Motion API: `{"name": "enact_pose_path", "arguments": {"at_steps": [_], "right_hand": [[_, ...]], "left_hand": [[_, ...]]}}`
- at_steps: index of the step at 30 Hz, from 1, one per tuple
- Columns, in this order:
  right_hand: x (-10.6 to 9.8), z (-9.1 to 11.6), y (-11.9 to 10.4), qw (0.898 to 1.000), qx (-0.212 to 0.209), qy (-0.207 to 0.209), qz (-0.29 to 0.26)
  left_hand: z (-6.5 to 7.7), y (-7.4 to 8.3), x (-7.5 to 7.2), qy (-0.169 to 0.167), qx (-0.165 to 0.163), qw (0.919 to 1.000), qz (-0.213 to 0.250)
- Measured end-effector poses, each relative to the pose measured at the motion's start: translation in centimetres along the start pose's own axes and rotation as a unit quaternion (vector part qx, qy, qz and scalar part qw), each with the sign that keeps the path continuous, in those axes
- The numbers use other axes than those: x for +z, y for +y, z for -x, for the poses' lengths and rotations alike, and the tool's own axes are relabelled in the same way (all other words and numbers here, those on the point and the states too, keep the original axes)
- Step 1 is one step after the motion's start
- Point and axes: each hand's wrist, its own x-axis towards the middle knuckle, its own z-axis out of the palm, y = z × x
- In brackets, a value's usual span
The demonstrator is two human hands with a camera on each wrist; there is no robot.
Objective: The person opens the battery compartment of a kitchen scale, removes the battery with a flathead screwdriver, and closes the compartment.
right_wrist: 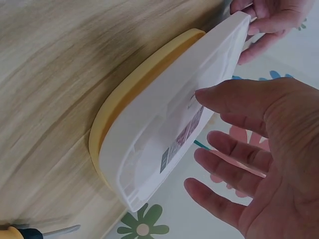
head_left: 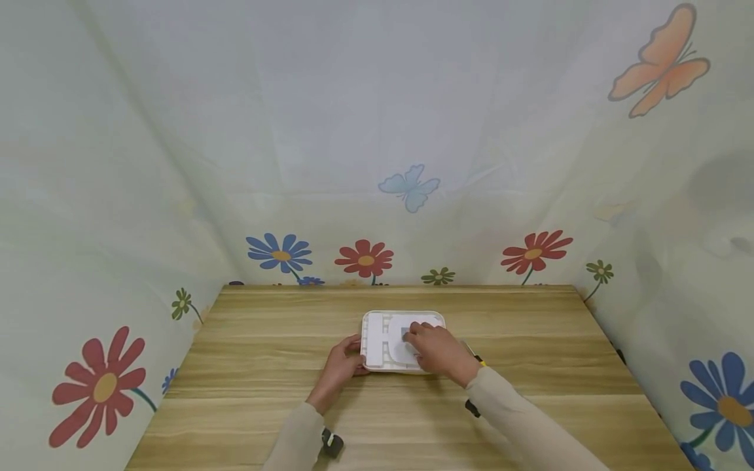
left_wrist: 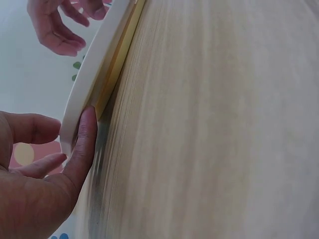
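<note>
A white plastic casing [head_left: 374, 337], a rounded rectangle with ribbed recesses, lies in front of me on the table. Beneath it a yellow piece [right_wrist: 114, 94] shows along the edge. My left hand [head_left: 341, 363] pinches the casing's left end, with one finger under the rim in the left wrist view. Over the casing's right half is my right hand [head_left: 438, 350]. Its fingers are spread and loosely bent in the right wrist view, the thumb tip at the face near a printed label [right_wrist: 182, 139]. Whether the thumb presses there I cannot tell.
A screwdriver [right_wrist: 62, 230] with a yellow and black handle lies on the wood-grain table [head_left: 265, 327], to the right of the casing. Pale curtains [head_left: 330, 131] with printed flowers and butterflies stand round the back and sides.
</note>
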Motion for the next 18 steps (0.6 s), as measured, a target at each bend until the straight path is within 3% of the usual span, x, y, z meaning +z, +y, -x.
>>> {"name": "enact_pose_path", "arguments": {"at_steps": [18], "right_hand": [[0.56, -0.79, -0.70, 0.993, -0.061, 0.029, 0.092]], "left_hand": [[-0.20, -0.33, 0.01, -0.007, 0.000, 1.0000, -0.002]]}}
